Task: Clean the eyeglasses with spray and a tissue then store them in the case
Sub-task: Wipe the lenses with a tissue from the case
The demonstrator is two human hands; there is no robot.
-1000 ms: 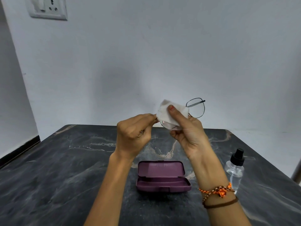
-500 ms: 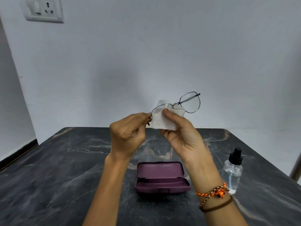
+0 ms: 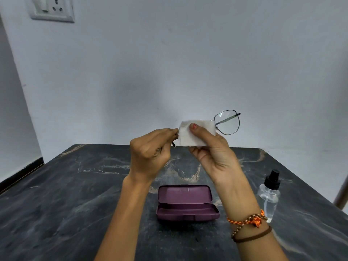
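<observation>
Tissue (image 3: 195,135) now over whole left lens

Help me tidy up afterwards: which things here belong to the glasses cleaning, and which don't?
Belonging to the job:
eyeglasses
tissue
spray bottle
open purple case

Not part of it:
wall socket
wrist bracelets
marble table

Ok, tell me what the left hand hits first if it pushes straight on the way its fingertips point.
Probably the tissue: the left hand points right and slightly up at its near edge, almost touching. The right hand pinches that tissue over the eyeglasses. Depth is unclear.
</observation>
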